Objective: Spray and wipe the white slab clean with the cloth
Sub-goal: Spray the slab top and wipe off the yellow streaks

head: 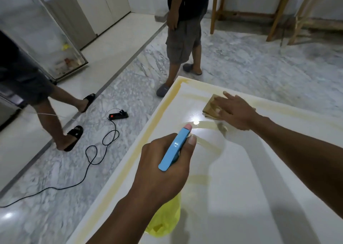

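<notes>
From the head view, the white slab [259, 169] fills the lower right of the frame, with its near corner pointing toward the upper middle. It is glossy and wet-looking, with yellowish residue [167, 102] streaked along its border.

My right hand [235, 111] lies flat on a brown folded cloth [210, 108] near the slab's far corner, fingers [229, 96] spread and pressing down. My left hand [161, 171] is wrapped around the neck of the spray bottle [173, 150], nozzle aimed at the patch just short of the cloth. The thumb rests beside the blue head, but the trigger is hidden, so I cannot tell whether a finger is on it.

I judge the cloth to be soft and limp. It should be driven under a flat palm, since pinching would bunch it. The slab looks stiff, heavy and slick when wet, so the cloth should glide. The bottle looks light, and the neck is the sensible hold.

The slab's left edge runs diagonally, with only floor beyond it, so strokes toward it should stop short. There is open surface at lower right. On the floor at left lie a power strip [118, 116] and its cable [96, 156]. One bystander [183, 39] stands close to the far corner, and another's legs [61, 113] are at far left.
</notes>
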